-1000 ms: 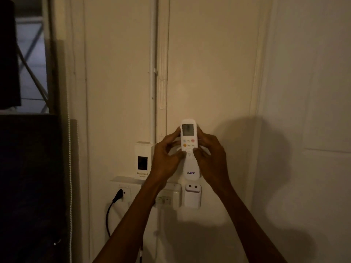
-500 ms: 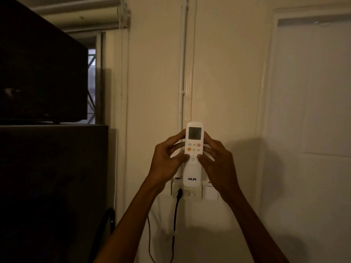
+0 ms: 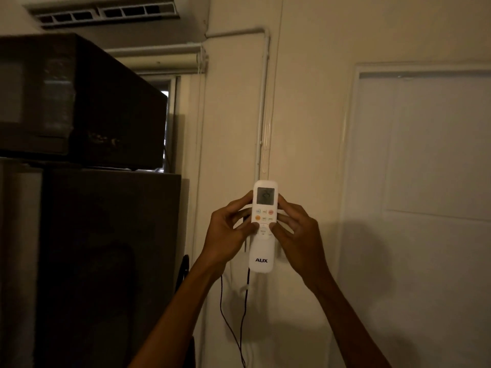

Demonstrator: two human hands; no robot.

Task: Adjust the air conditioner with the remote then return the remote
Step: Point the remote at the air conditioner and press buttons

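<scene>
A white AUX remote [image 3: 262,251] stands upright in front of the wall, its small screen at the top and coloured buttons below it. My left hand [image 3: 225,232] grips its left side and my right hand [image 3: 297,235] grips its right side. Both thumbs rest on the round button pad in the middle. The underside of the air conditioner [image 3: 106,13], with dark vent slots, shows at the top left.
A dark microwave [image 3: 79,102] sits on a dark fridge [image 3: 93,261] at the left. White conduit [image 3: 263,102] runs down the wall. Black cables [image 3: 233,328] hang below the remote. A white door [image 3: 425,195] fills the right.
The view has tilted upward, bringing the air conditioner into sight and hiding the wall sockets behind the remote and hands. Both hands still hold the remote upright, thumbs on its buttons.
</scene>
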